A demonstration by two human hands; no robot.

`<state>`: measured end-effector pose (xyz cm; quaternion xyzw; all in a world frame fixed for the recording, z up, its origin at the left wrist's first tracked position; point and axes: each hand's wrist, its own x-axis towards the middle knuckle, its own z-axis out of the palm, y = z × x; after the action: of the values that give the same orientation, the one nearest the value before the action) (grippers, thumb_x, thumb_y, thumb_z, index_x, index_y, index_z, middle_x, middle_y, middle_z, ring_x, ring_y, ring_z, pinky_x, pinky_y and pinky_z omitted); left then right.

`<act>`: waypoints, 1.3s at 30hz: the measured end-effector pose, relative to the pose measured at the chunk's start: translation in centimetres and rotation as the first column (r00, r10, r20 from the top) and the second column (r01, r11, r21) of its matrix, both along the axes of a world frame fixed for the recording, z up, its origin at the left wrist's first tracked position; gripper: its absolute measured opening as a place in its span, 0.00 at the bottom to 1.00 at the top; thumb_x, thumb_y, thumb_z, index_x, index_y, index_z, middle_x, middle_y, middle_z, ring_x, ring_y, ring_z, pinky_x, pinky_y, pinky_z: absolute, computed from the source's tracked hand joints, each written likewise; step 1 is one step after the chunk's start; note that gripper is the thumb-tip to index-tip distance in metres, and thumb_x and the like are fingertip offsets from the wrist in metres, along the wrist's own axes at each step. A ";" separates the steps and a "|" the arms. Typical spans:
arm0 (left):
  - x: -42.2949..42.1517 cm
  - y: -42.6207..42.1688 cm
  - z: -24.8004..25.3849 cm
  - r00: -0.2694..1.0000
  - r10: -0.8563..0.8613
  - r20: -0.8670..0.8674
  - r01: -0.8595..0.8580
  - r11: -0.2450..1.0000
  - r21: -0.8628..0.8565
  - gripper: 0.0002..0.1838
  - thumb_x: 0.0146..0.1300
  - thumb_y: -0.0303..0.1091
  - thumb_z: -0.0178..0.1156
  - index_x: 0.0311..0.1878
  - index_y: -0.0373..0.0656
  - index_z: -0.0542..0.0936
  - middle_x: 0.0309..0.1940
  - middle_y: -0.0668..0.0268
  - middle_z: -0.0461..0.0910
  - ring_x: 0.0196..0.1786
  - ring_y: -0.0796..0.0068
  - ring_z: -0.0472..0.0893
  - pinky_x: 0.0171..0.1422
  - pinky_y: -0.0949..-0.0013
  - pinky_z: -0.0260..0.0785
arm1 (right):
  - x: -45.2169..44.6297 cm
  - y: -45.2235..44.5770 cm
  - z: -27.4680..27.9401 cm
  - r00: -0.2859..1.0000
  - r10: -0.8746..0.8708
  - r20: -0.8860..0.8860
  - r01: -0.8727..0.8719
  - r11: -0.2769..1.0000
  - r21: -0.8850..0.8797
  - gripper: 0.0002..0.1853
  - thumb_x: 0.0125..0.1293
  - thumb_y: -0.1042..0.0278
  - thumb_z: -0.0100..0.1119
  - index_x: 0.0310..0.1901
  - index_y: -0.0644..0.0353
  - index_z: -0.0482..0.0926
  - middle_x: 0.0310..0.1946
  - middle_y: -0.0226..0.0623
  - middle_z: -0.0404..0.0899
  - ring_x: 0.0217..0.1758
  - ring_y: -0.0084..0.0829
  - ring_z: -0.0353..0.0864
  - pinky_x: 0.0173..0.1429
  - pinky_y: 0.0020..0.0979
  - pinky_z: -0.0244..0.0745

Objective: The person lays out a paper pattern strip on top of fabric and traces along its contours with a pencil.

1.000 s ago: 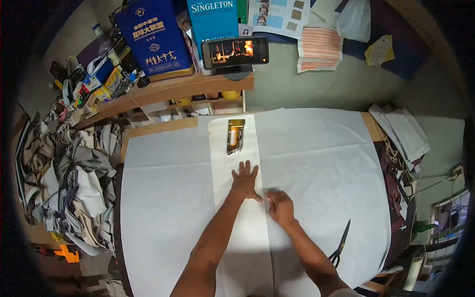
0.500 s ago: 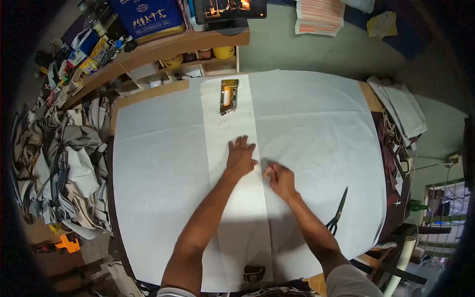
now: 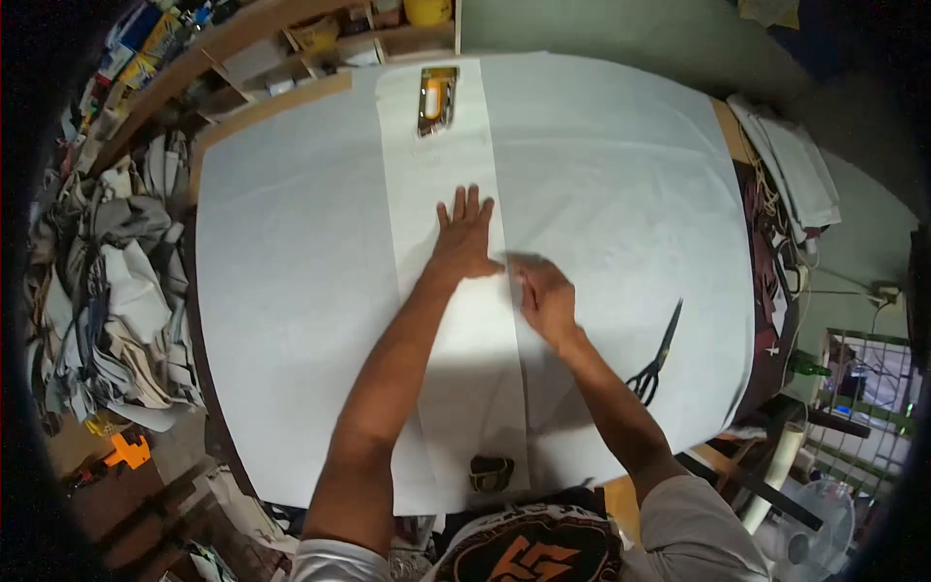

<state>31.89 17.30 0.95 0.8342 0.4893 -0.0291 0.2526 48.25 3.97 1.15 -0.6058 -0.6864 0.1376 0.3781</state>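
My left hand (image 3: 465,238) lies flat with fingers spread on a long white strip (image 3: 456,330), its thumb near the strip's right edge. The strip runs over a light grey sheet (image 3: 291,291) that covers the table. Just right of that edge, my right hand (image 3: 545,296) is closed in a pinch; what it holds is too small to make out. A staple gun (image 3: 436,100) rests on the strip's far end, and a dark, rounded object (image 3: 491,473) sits at its near end. Black scissors (image 3: 659,359) lie on the sheet to the right of my right arm.
Heaped fabric scraps (image 3: 136,281) stand left of the table. Shelves (image 3: 330,44) line the far left side. Folded cloth (image 3: 790,165) hangs at the right corner. An orange tool (image 3: 128,451) is at lower left, and a pale roll (image 3: 776,475) leans at lower right.
The view has tilted down, so the table sits higher in the frame and my shirt shows. My left fingers are more spread than half a second ago. My right hand stays pinched beside the strip's edge.
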 end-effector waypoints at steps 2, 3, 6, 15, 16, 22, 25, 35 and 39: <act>0.1 0.0 0.4 1.000 0.010 -0.005 -0.010 1.000 -0.018 0.70 0.42 0.51 0.85 0.85 0.38 0.55 0.88 0.45 0.41 0.90 0.43 0.35 0.88 0.30 0.32 | 0.3 -6.7 0.1 0.996 0.076 0.037 -0.078 0.996 0.049 0.09 0.69 0.77 0.59 0.47 0.58 0.87 0.35 0.46 0.86 0.34 0.47 0.84 0.54 0.49 0.84; 0.1 0.0 0.1 1.000 0.015 0.003 -0.015 1.000 -0.016 0.69 0.43 0.51 0.85 0.85 0.38 0.55 0.88 0.46 0.41 0.90 0.43 0.35 0.89 0.31 0.32 | 0.3 -9.7 0.2 0.992 0.115 0.057 -0.118 0.991 0.055 0.09 0.70 0.77 0.59 0.47 0.58 0.87 0.35 0.45 0.86 0.33 0.47 0.84 0.57 0.51 0.84; 0.3 -0.2 0.5 1.000 0.013 -0.018 -0.013 1.000 -0.026 0.69 0.44 0.50 0.84 0.86 0.39 0.53 0.88 0.47 0.39 0.90 0.44 0.35 0.89 0.32 0.32 | 0.0 -17.8 1.1 0.991 0.115 0.074 -0.118 0.993 0.032 0.08 0.71 0.76 0.58 0.47 0.57 0.85 0.35 0.40 0.88 0.35 0.47 0.87 0.66 0.54 0.81; 0.6 -4.5 1.2 0.995 -0.001 -0.096 0.011 0.995 0.103 0.48 0.59 0.44 0.77 0.80 0.40 0.65 0.85 0.48 0.52 0.89 0.44 0.46 0.86 0.31 0.43 | 0.2 -18.3 1.7 0.996 0.081 0.034 -0.072 0.975 -0.210 0.06 0.71 0.75 0.58 0.43 0.59 0.85 0.33 0.43 0.85 0.34 0.48 0.84 0.49 0.48 0.83; 0.2 -5.6 0.1 1.000 0.015 -0.024 -0.011 0.990 0.141 0.43 0.64 0.43 0.73 0.79 0.41 0.67 0.85 0.50 0.53 0.88 0.46 0.48 0.86 0.31 0.44 | 0.1 -16.4 1.2 0.997 0.065 -0.030 -0.068 0.991 -0.112 0.06 0.71 0.75 0.58 0.43 0.60 0.84 0.34 0.44 0.85 0.34 0.48 0.84 0.44 0.47 0.82; -0.6 -7.2 -3.1 0.992 0.023 0.121 -0.056 0.959 0.278 0.35 0.75 0.41 0.62 0.81 0.44 0.66 0.85 0.54 0.56 0.88 0.49 0.51 0.87 0.33 0.44 | -0.5 -11.7 1.6 0.999 0.018 0.037 -0.017 1.000 -0.021 0.03 0.70 0.73 0.61 0.39 0.59 0.84 0.35 0.40 0.88 0.38 0.46 0.87 0.59 0.50 0.83; -0.6 -7.2 -2.7 0.994 0.035 0.100 -0.059 0.967 0.249 0.35 0.75 0.41 0.60 0.83 0.44 0.65 0.86 0.55 0.54 0.88 0.50 0.50 0.88 0.34 0.42 | 0.6 -19.2 -1.2 0.987 0.144 0.075 -0.140 0.989 -0.049 0.12 0.63 0.77 0.64 0.48 0.57 0.85 0.42 0.42 0.89 0.46 0.50 0.88 0.71 0.61 0.75; -0.8 -1.9 0.2 0.987 -0.010 0.162 -0.013 0.989 0.144 0.30 0.64 0.39 0.68 0.68 0.37 0.80 0.75 0.50 0.70 0.81 0.49 0.64 0.85 0.33 0.46 | 1.4 -20.0 1.4 0.974 0.175 0.147 -0.155 0.979 -0.135 0.10 0.67 0.75 0.61 0.48 0.57 0.87 0.33 0.42 0.85 0.37 0.44 0.86 0.60 0.49 0.82; -0.4 7.8 0.9 0.967 0.020 0.253 -0.126 0.903 0.410 0.25 0.61 0.37 0.69 0.60 0.36 0.85 0.70 0.50 0.74 0.77 0.50 0.68 0.86 0.38 0.47 | 2.1 -0.9 4.6 0.959 -0.118 -0.257 0.094 0.990 -0.102 0.10 0.80 0.76 0.52 0.50 0.65 0.85 0.34 0.39 0.85 0.36 0.25 0.80 0.44 0.27 0.77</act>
<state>31.50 25.06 1.85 0.8471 0.4806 0.1895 0.1246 50.31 3.08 5.78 -0.6344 -0.5898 0.2266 0.4454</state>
